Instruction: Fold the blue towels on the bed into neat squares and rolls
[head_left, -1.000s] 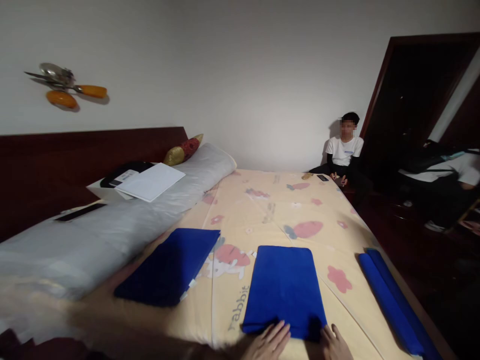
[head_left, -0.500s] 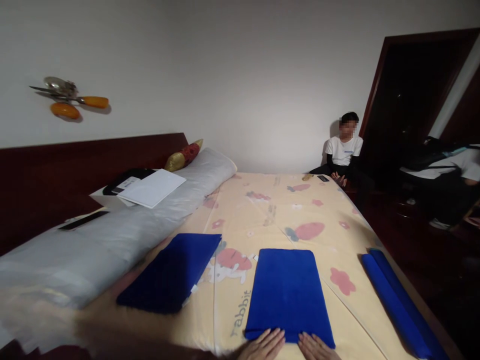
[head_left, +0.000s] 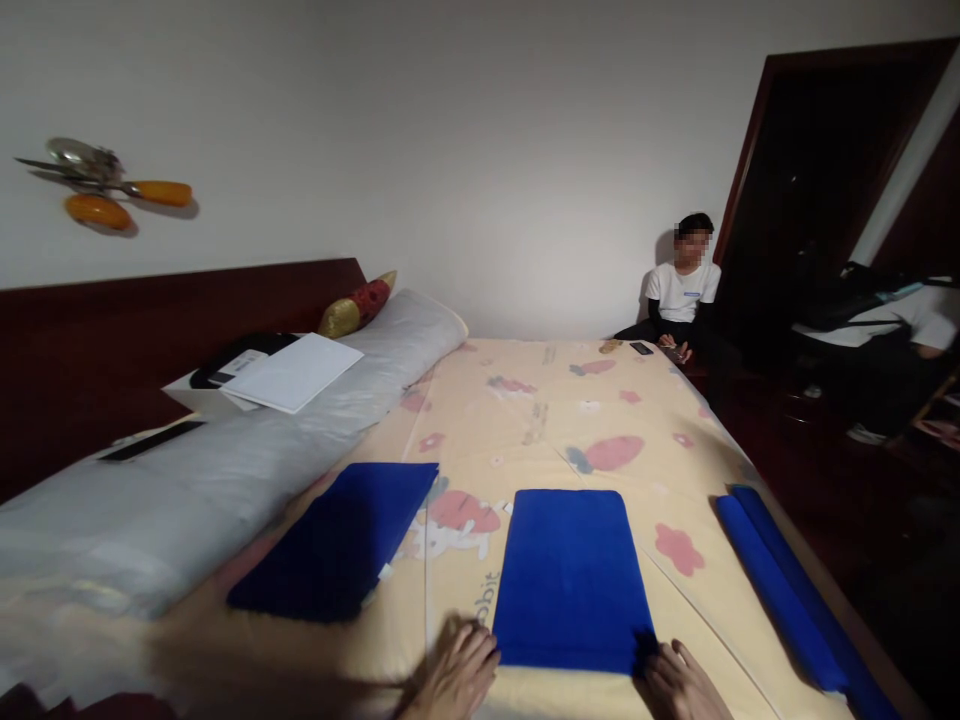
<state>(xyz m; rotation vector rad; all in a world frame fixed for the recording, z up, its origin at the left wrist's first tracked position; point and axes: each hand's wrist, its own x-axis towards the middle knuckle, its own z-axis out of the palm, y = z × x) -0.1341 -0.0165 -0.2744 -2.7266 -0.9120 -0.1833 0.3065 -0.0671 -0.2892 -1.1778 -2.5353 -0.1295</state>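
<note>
A folded blue towel [head_left: 571, 576] lies flat in the middle of the bed in front of me. My left hand [head_left: 454, 672] rests at its near left corner, fingers stretched out and apart. At the near right corner sits my right hand [head_left: 676, 680], fingers also extended on the sheet. Neither hand holds anything. A darker folded blue towel [head_left: 339, 536] lies to the left, and a rolled blue towel [head_left: 786, 590] sits along the bed's right edge.
The bed has a yellow cartoon-print sheet [head_left: 540, 410] and a long grey bolster [head_left: 225, 460] bearing a white box and papers [head_left: 289, 370]. A person in a white shirt [head_left: 684, 300] sits at the far corner. A dark doorway is on the right.
My hands have slid apart from the middle of the towel's near edge to its two near corners. The view has shifted slightly.
</note>
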